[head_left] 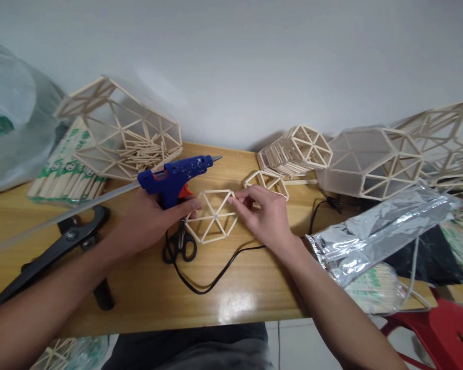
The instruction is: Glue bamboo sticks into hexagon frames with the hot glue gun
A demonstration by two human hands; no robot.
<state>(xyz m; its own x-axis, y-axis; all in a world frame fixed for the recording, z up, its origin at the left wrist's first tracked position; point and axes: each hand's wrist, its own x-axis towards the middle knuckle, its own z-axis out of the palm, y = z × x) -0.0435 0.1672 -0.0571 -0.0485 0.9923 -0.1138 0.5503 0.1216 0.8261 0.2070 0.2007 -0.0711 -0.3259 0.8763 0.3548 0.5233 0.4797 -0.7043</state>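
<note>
My left hand (150, 218) is closed round the handle of a blue hot glue gun (181, 173). A long translucent glue stick (73, 211) runs out of its back, and its nozzle points right. The thumb of that hand is at the left side of a hexagonal wooden stick frame (215, 216) with spokes meeting in the middle. My right hand (264, 213) pinches the frame's upper right corner between thumb and fingers. Behind the right fingers lies a second stick frame (266, 184), partly hidden. Black-handled scissors (180, 246) lie below the glue gun.
A large black cutter (71, 236) lies at the left. Behind it stands an open stick structure (119, 126) holding loose sticks. More hexagonal structures (310, 146) line the wall. A silver foil bag (374, 234) and packed sticks (374, 288) are at the right; a black cord (216, 281) crosses the table.
</note>
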